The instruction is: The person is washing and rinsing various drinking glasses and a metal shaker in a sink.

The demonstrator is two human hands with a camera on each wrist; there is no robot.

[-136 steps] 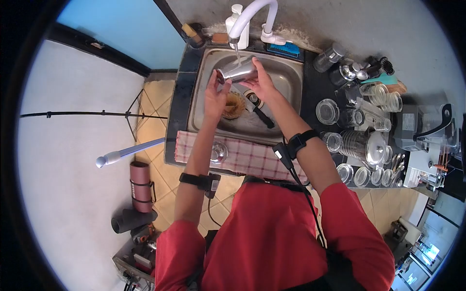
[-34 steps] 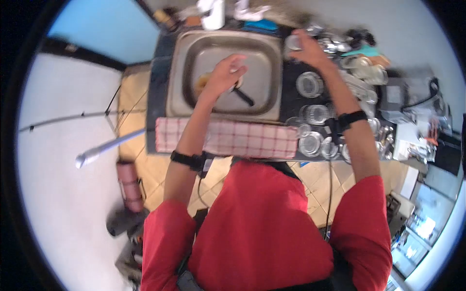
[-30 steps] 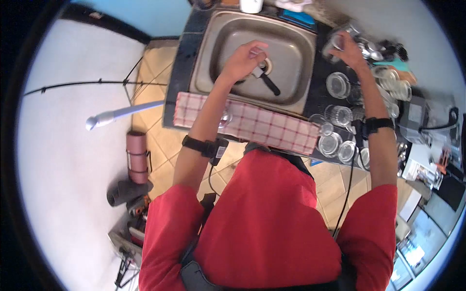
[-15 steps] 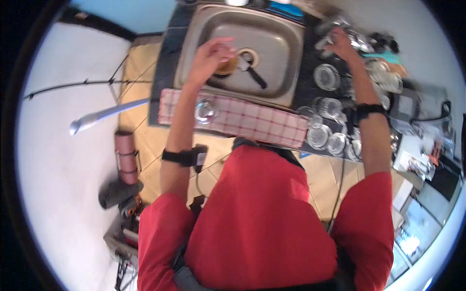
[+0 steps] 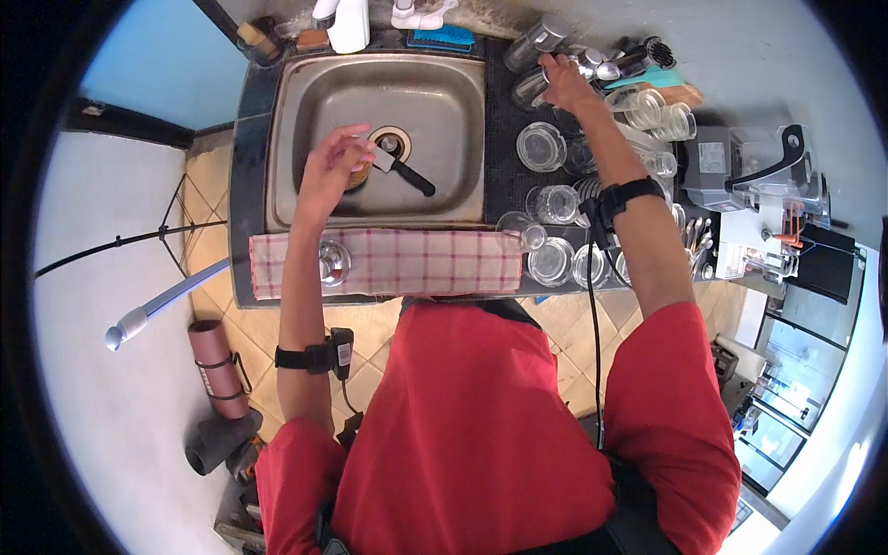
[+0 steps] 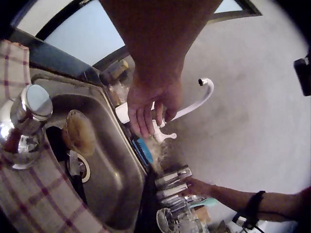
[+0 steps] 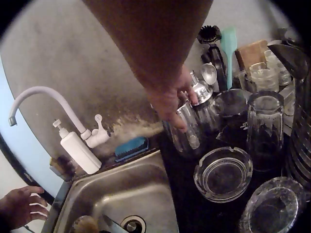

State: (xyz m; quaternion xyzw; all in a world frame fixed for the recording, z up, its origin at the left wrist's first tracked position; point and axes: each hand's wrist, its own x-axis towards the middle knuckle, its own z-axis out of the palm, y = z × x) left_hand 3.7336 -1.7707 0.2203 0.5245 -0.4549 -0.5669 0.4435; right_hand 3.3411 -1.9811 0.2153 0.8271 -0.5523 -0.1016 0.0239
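Observation:
My right hand (image 5: 569, 88) is at the counter to the right of the sink, its thumb and fingers round the rim of a shiny steel cup (image 7: 182, 136) that stands among the glassware. Beside that cup is another tall metal one (image 5: 536, 42). My left hand (image 5: 331, 166) hovers over the left side of the sink (image 5: 470, 139), fingers loosely bent with nothing between them. Below it in the basin are a black-handled knife (image 5: 413, 178) and an amber bowl (image 6: 80, 133), which the hand partly covers in the head view.
A clear glass ashtray (image 7: 223, 174) and several glasses crowd the right counter. Along the back are a white tap (image 7: 53, 94), a white pump bottle (image 7: 80, 153) and a blue brush (image 7: 132, 148). A checked towel (image 5: 425, 264) at the front bears a round metal vessel (image 5: 335, 263).
Earlier both hands held the steel cup under running water. Since then my right hand has carried it to the right counter, the left has let go, and the water has stopped.

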